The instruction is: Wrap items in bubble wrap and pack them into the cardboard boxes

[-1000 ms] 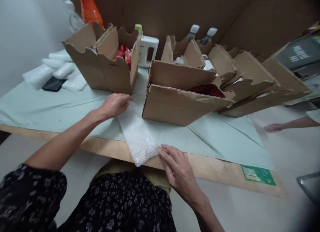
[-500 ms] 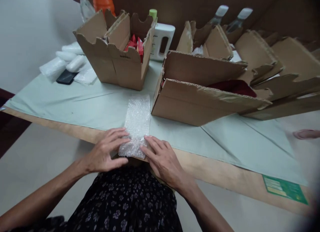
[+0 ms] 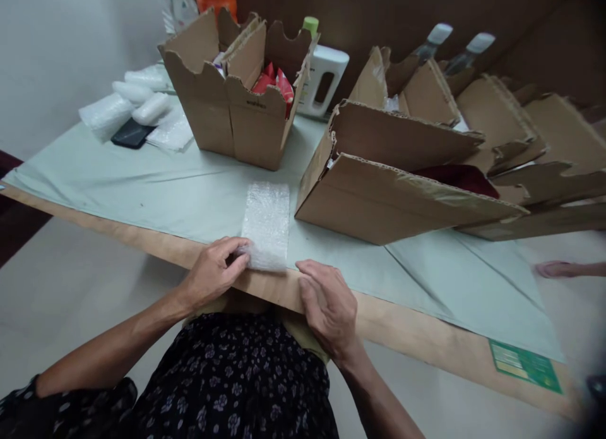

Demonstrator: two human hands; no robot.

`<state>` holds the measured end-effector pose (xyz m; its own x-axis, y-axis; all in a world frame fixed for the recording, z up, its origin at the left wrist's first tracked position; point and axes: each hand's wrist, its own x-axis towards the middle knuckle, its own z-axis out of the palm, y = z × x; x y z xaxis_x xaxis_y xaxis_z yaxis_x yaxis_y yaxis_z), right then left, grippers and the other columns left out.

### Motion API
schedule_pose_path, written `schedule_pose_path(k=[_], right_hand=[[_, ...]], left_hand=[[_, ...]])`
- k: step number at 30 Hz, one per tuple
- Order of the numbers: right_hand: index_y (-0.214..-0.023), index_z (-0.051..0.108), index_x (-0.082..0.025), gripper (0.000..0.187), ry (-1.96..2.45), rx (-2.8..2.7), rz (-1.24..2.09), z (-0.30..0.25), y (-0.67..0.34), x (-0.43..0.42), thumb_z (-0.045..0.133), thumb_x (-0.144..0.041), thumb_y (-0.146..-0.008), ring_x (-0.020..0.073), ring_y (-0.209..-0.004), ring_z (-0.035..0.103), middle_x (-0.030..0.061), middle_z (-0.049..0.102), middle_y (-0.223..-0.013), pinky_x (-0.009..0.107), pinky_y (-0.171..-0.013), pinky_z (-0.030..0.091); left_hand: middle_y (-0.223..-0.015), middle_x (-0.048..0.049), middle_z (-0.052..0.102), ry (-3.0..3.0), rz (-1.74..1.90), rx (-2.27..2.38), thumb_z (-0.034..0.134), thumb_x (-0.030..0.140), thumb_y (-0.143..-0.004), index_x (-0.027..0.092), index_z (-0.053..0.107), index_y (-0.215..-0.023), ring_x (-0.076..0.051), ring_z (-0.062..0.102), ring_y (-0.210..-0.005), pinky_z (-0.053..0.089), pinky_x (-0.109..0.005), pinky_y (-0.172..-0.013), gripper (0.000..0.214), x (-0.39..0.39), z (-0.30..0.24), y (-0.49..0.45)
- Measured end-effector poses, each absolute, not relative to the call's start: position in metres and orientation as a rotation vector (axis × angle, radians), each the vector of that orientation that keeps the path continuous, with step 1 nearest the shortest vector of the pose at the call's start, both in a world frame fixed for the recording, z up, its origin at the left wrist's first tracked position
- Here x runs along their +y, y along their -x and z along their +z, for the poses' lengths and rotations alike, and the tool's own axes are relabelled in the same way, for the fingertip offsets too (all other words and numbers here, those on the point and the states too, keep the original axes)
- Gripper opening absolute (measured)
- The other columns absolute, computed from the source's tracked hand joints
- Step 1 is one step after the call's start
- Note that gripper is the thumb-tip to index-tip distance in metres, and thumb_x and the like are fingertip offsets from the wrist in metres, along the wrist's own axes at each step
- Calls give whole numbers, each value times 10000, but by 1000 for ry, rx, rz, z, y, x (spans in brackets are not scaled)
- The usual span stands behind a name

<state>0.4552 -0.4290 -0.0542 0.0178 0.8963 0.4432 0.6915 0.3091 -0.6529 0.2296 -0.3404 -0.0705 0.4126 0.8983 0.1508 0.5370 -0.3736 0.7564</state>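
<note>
A strip of bubble wrap (image 3: 267, 224) lies on the cloth at the table's near edge, its near end doubled over or rolled. With thumb and fingers pinched, my left hand (image 3: 215, 265) grips the near left corner of the wrap. Just right of the wrap and apart from it, my right hand (image 3: 329, 306) hovers at the wooden edge. Its fingers are bent, the thumb stands off from them, and nothing is between them.
Cardboard boxes (image 3: 379, 205) stand behind and to the right, and another divided box (image 3: 237, 120) at back left. Wrapped white bundles (image 3: 151, 108) and a dark flat item (image 3: 131, 134) lie at left. A white jug (image 3: 326, 79) stands behind. A person's foot (image 3: 553, 270) shows at right.
The near end of the bubble wrap has been folded away from me, so the strip is shorter. My left hand now pinches its corner; my right hand has come off it to the right.
</note>
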Motion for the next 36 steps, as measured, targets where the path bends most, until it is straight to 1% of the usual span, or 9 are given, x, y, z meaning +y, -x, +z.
schedule_pose_path(k=[7,11,13,17,19,22,26,31,36], right_hand=[[-1207,692,-169,256,1374,-2306,17,-70,-449,-402,555,-148,-992,308,-1238,623,110,732,-1302,451,-923,497],[-1140,707,-174,240,1358,-2248,47,-75,-449,-391,521,-110,-1003,273,-1144,650,90,777,-1160,416,-898,467],[-1129,706,-181,248,1339,-2193,155,-70,-449,-392,507,-94,-1010,237,-1058,668,76,787,-1063,388,-892,462],[-1130,699,-197,199,1390,-2091,365,-58,-450,-398,525,-171,-1037,199,-902,670,40,782,-967,358,-853,479],[-1156,688,-174,197,1437,-2018,290,-55,-451,-400,534,-206,-1038,217,-942,665,68,774,-1015,368,-859,484],[-1191,676,-160,215,1459,-2004,96,-55,-453,-401,556,-214,-1020,258,-1071,641,124,743,-1144,401,-906,474],[-1241,666,-174,263,1390,-2261,68,-61,-452,-395,591,-199,-990,303,-1241,594,131,706,-1307,451,-968,456],[-1187,695,-193,243,1371,-2194,193,-67,-452,-389,530,-146,-1016,270,-1194,641,82,783,-1128,446,-969,461],[-1227,674,-210,240,1429,-2058,352,-60,-455,-399,530,-232,-1037,244,-1101,669,80,771,-1137,429,-961,492]], left_hand=[[-976,-85,753,-2289,849,1259,583,236,-960,156,657,-1269,-218,695,-829,595,-390,-795,328,-335,-81,-235],[-1272,-174,674,-2516,976,1138,678,255,-932,158,601,-1342,-312,638,-1177,543,-496,-993,428,-344,-72,-228],[-1316,-163,668,-2576,946,1021,682,223,-930,180,608,-1325,-317,609,-1241,506,-517,-1038,404,-349,-67,-224],[-931,-43,767,-2426,875,966,607,155,-970,191,686,-1147,-201,699,-884,549,-381,-842,197,-348,-65,-221],[-909,-38,775,-2323,832,1029,613,186,-967,183,707,-1112,-183,698,-809,555,-345,-773,173,-340,-67,-223],[-996,-60,789,-2303,770,1121,611,213,-947,185,714,-1153,-200,708,-824,569,-367,-790,232,-327,-73,-229],[-1000,-93,754,-2448,809,1171,583,222,-962,174,708,-1155,-235,694,-882,563,-421,-838,235,-320,-79,-233],[-1210,-150,688,-2553,848,981,655,278,-954,159,649,-1240,-298,622,-1152,507,-485,-984,310,-334,-69,-222],[-954,-60,745,-2424,798,939,567,169,-992,165,653,-1219,-200,661,-880,525,-379,-835,243,-332,-65,-220]])
